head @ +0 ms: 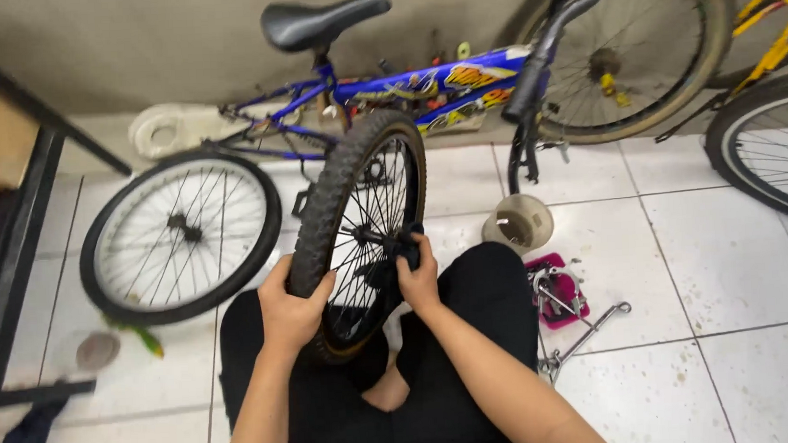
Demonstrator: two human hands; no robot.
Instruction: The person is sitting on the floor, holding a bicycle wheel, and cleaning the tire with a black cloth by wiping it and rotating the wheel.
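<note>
down low, the person sits on the tiled floor [723, 260] with knees apart and a loose bicycle wheel [359, 223] standing upright between them. the left hand [290, 307] wraps over the knobbly black tyre [319, 220]; its fingers [277, 275] curl shut around the tread, thumb lying on the near side of the rubber. the right hand [419, 278] is at the middle of the wheel, just right of the left fingers, and its fingers [423, 245] close on a dark cloth [395, 252] pressed against the hub and the spokes there. what lies under the cloth cannot be made out.

beyond the fingers, a blue bicycle [406, 88] with a black saddle [319, 21] lies against the wall, its rear wheel [178, 235] just left of the left hand. well beyond the right fingers a large tan-tyred wheel [635, 56] leans at the wall, and a yellow bicycle [779, 19] shows at the far right edge. near the right fingers, to their right, a small grey pot [518, 223] stands on the floor, then a pink tray [556, 290] of metal parts, and a cross-shaped wrench [585, 333] lying flat beside the right forearm. far left of the left fingers stands a black metal rack [14, 247].
</note>
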